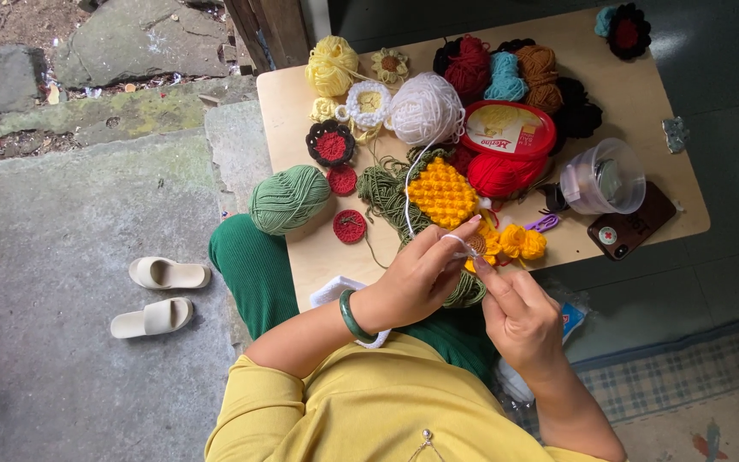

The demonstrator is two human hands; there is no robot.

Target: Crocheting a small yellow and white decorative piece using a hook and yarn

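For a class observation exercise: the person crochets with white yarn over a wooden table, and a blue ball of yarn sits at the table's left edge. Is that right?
Not quite. The ball at the table's left edge is green, not blue, as the head view shows. The rest holds: both hands work white yarn.

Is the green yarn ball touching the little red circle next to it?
Apart. The head view shows bare table between the green yarn ball and the little red circle.

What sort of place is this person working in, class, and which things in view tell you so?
Probably a home doorstep or porch used as a craft spot. A low wooden table crowded with yarn balls such as the green one stands by rough stone ground, and slip-off sandals lie there. Both hands, left and right, crochet.
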